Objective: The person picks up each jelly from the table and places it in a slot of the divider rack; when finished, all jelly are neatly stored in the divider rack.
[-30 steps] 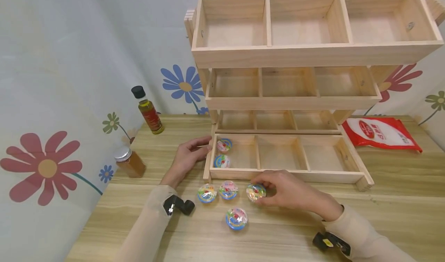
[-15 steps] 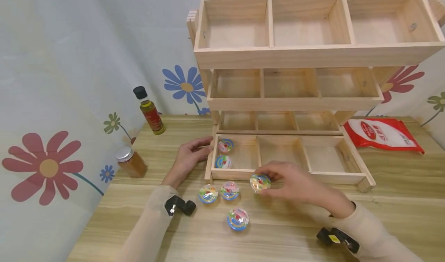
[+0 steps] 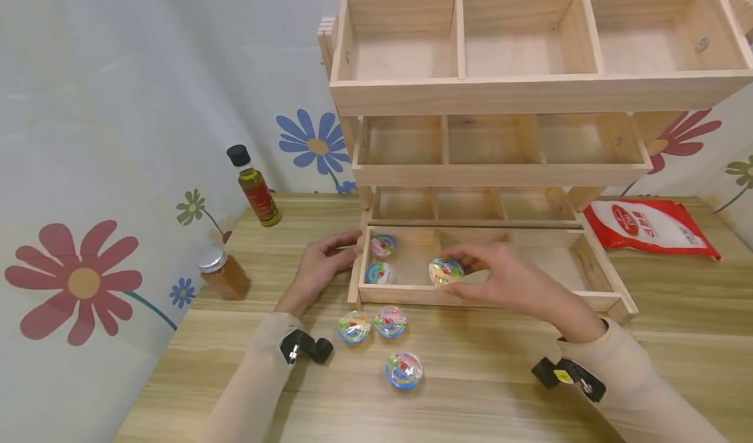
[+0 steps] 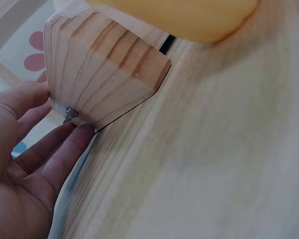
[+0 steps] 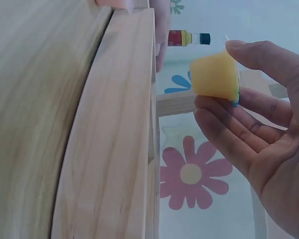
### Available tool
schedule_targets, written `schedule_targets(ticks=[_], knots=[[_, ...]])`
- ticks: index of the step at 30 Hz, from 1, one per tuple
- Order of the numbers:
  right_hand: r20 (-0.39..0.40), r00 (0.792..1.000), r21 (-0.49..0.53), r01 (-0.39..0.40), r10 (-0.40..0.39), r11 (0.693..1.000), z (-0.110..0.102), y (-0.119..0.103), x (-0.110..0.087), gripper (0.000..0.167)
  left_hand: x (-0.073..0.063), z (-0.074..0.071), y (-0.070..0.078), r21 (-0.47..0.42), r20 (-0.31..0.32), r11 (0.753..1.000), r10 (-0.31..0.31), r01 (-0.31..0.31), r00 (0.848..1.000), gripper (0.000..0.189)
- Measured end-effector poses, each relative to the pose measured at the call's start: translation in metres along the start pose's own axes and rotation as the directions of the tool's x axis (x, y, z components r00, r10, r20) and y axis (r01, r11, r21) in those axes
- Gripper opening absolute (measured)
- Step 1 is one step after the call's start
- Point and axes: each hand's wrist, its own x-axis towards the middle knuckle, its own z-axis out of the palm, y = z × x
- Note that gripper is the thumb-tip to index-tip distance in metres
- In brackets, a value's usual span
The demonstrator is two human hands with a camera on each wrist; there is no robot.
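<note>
My right hand pinches a small jelly cup by its rim, between thumb and fingers, over the front of the lowest wooden tray. The right wrist view shows the cup's yellow body above the tray's front board. Relaxed fingers of my left hand touch the rack's left side; in the left wrist view the fingertips lie against the wooden end near a bolt. Two jelly cups sit in the tray's left compartment. Three more, including a pink-lidded one, lie on the table before it.
Above the lowest tray rise further tiers of the wooden rack, each split into three compartments. On the left stand an oil bottle and a silver-lidded jar. A red and white packet lies right of the rack.
My right hand has lifted the jelly cup off the table and moved it forward over the tray's front edge. My left hand stays at the rack's side.
</note>
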Motion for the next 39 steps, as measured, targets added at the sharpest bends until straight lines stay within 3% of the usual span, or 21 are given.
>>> schedule_targets(ticks=[8, 17, 39], knots=[[-0.023, 0.998, 0.016, -0.057, 0.057, 0.998, -0.006, 0.001, 0.01, 0.046, 0.0, 0.0, 0.0, 0.007, -0.001, 1.0, 0.0, 0.0, 1.0, 0.039], [-0.082, 0.996, 0.028, -0.014, 0.017, 1.0, -0.01, 0.007, 0.02, 0.041, 0.0, 0.001, 0.001, 0.009, 0.008, 1.0, 0.004, -0.004, 1.0, 0.041], [-0.061, 0.978, 0.072, -0.197, 0.201, 0.978, -0.012, 0.025, 0.025, 0.046, -0.001, 0.0, 0.0, 0.017, -0.004, 1.0, 0.007, -0.006, 1.0, 0.041]])
